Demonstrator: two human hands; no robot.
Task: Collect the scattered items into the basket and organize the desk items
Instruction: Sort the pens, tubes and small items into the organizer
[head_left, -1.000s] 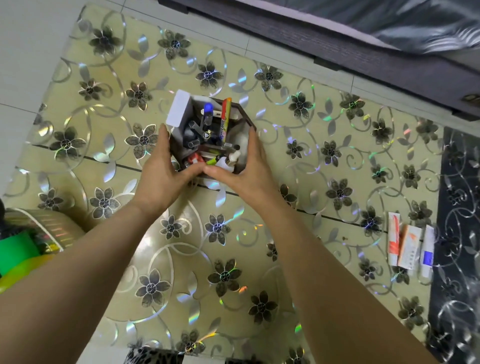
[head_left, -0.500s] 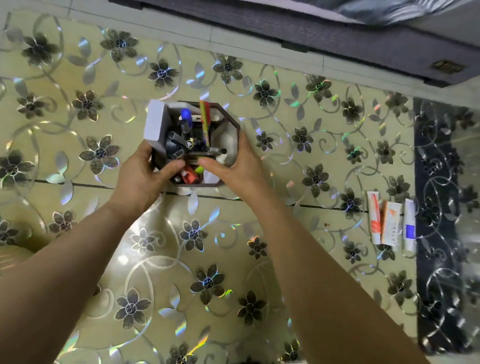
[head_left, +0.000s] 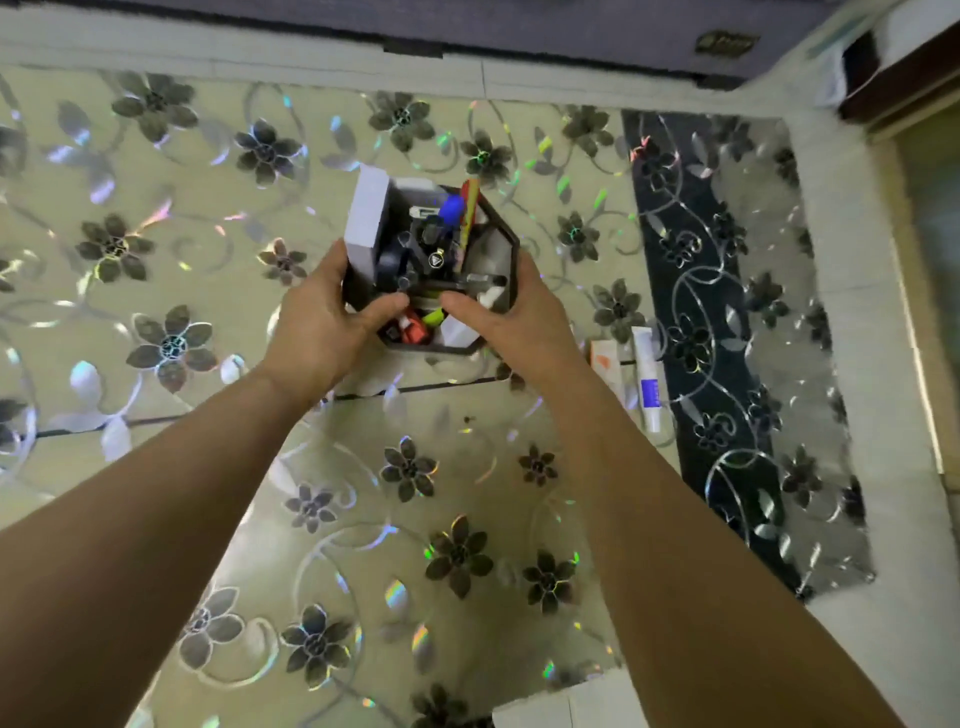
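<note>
No readable brand anywhere: the white tube with a blue label block (head_left: 647, 382) shows print too small to make out, same for the white-and-orange carton (head_left: 605, 364) beside it. There's a small white triangle mark on a round black cap (head_left: 435, 260) inside the dark hexagonal plastic basket (head_left: 511, 270), no text w/ it. Basket sits b/w both hands, centre of view, over the gold bench cover with silver flower print (head_left: 182, 218); can't tell if it's lifted or resting. Left hand (head_left: 322, 322) grips the basket's left wall, thumb curled over the near rim; right hand (head_left: 506, 317) grips the right wall, thumb hooked over the rim too. Inside: tall white box (head_left: 369, 213) standing at the left edge, blue-capped pen (head_left: 451, 208), long red-and-yellow stick (head_left: 469, 208), red item (head_left: 413, 330) and yellow-green item (head_left: 434, 316) near the front, white pieces at the right. Vs half a sec ago: basket and hands now further right in view and closer to the tube and carton, which lie just beside the right wrist; a black strip with silver flowers (head_left: 691, 291) now shows more fully, and the grip looks unchanged.
</note>
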